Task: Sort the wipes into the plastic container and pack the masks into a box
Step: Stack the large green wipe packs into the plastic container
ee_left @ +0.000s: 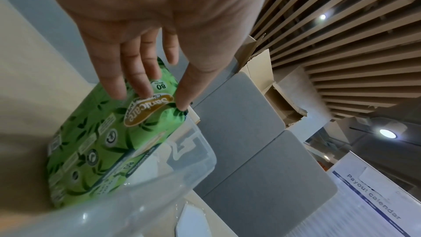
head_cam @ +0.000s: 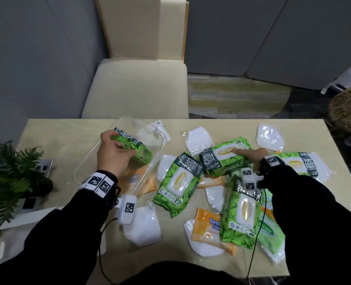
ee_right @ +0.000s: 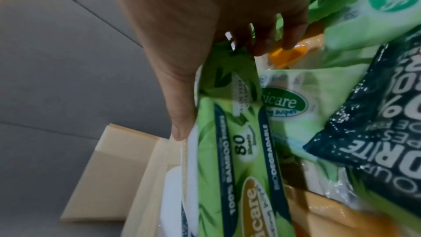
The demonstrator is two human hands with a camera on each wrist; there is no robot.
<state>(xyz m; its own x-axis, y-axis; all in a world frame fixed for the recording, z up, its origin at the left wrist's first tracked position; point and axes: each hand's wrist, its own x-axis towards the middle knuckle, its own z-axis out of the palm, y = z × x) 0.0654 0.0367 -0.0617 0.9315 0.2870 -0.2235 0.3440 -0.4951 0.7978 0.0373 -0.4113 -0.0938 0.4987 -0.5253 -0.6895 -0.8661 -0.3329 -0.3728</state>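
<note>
My left hand (head_cam: 121,144) grips a green wipes pack (head_cam: 134,150) by one end, inside the clear plastic container (head_cam: 84,167) at the table's left. In the left wrist view the fingers (ee_left: 136,78) lie on top of the pack (ee_left: 98,147) and the thumb presses its edge, within the container wall (ee_left: 193,150). My right hand (head_cam: 246,153) holds another green wipes pack (head_cam: 217,159) at mid-table. The right wrist view shows that pack (ee_right: 239,150) with the thumb along one side and the fingers curled at its end. White masks (head_cam: 198,140) (head_cam: 270,135) (head_cam: 143,229) lie around.
More green packs (head_cam: 176,184) (head_cam: 240,212) (head_cam: 298,165) and orange packs (head_cam: 208,225) (head_cam: 137,179) are strewn over the table. A cream chair (head_cam: 137,87) stands behind it, a plant (head_cam: 12,182) at the left edge, a wicker basket (head_cam: 349,112) far right. An open cardboard box (ee_left: 262,71) shows beyond the container.
</note>
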